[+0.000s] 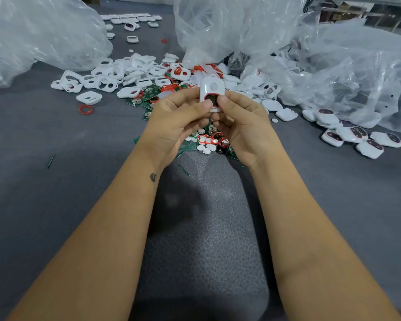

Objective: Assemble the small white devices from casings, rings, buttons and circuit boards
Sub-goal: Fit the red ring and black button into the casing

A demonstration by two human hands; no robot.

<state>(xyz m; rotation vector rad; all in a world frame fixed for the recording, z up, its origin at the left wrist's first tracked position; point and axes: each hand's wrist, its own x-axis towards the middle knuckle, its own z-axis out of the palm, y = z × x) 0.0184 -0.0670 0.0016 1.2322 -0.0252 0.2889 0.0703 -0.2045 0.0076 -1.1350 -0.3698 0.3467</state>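
Observation:
A small white device (pixel 212 88) with a round hole near its top and a red-rimmed dark window is held upright above the table. My left hand (pixel 178 121) and my right hand (pixel 241 121) both pinch its lower end, thumbs pressed beside the window. Under my hands lie white round buttons (pixel 205 148), red rings (pixel 212 138) and green circuit boards (pixel 146 93). A heap of white casings (pixel 116 76) spreads behind them. A single red ring (pixel 85 109) lies apart at the left.
Crumpled clear plastic bags stand at the back left (pixel 39 33) and back right (pixel 333 49). Several finished white devices (pixel 354 137) lie at the right, more rows at the far back (pixel 130 18). A grey textured mat (pixel 206 228) lies between my forearms.

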